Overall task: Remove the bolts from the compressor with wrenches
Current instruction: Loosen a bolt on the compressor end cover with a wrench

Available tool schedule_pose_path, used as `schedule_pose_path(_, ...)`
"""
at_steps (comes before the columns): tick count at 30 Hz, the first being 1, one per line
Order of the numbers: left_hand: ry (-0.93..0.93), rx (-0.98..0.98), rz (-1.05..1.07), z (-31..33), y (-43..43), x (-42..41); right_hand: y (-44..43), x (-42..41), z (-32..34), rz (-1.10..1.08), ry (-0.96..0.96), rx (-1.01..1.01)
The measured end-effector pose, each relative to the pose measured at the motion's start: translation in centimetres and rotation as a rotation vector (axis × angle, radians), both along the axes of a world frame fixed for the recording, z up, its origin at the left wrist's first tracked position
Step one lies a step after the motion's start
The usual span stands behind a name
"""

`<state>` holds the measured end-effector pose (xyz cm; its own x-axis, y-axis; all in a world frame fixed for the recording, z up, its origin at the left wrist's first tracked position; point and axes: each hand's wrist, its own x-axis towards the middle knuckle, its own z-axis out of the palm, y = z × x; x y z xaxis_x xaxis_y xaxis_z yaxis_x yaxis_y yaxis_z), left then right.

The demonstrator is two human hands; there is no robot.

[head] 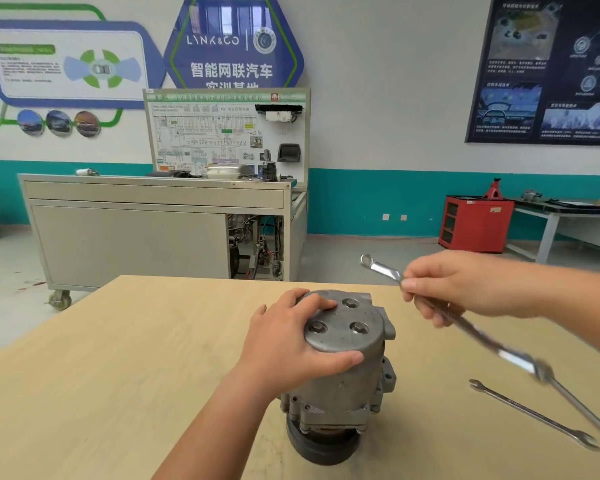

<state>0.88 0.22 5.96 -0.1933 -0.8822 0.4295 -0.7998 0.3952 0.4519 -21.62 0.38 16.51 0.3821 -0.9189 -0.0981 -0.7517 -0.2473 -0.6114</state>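
Head view: the compressor (340,375) stands on end at the middle of the wooden surface (118,375), pulley end down. The left hand (291,341) clasps its top cap from 9 o'clock, thumb and fingers curled round the rim. Three bolts (359,328) sit in the cap. At 2 o'clock of the compressor, the right hand (465,289) grips a blurred wrench (492,344) in the air, ring end away. A second wrench (534,415) lies at 4 o'clock.
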Motion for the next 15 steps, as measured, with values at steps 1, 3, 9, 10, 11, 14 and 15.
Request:
schedule_pose_path(1,0.004,-0.002,0.003,0.0,0.0,0.0,0.8,0.5,-0.7,0.005,-0.086,0.049)
schedule_pose_path(3,-0.01,0.001,0.012,-0.1,0.1,-0.1,2.7,1.7,-2.2,0.022,-0.234,0.218)
schedule_pose_path(9,-0.006,-0.032,0.074,-0.3,0.3,-1.0,4.8,3.8,-3.7,-0.108,-0.631,0.461)
schedule_pose_path(10,-0.008,-0.04,0.079,-0.4,0.3,-1.0,4.8,4.0,-3.7,-0.134,-0.661,0.459)
schedule_pose_path(11,-0.013,-0.044,0.08,-0.4,0.3,-1.0,4.8,4.2,-3.7,-0.147,-0.678,0.458)
schedule_pose_path(14,-0.011,-0.05,0.078,-0.5,0.1,-0.9,4.8,4.4,-3.6,-0.159,-0.677,0.461)
schedule_pose_path(15,-0.007,-0.054,0.079,-0.6,0.1,-0.9,4.9,4.5,-3.6,-0.162,-0.667,0.463)
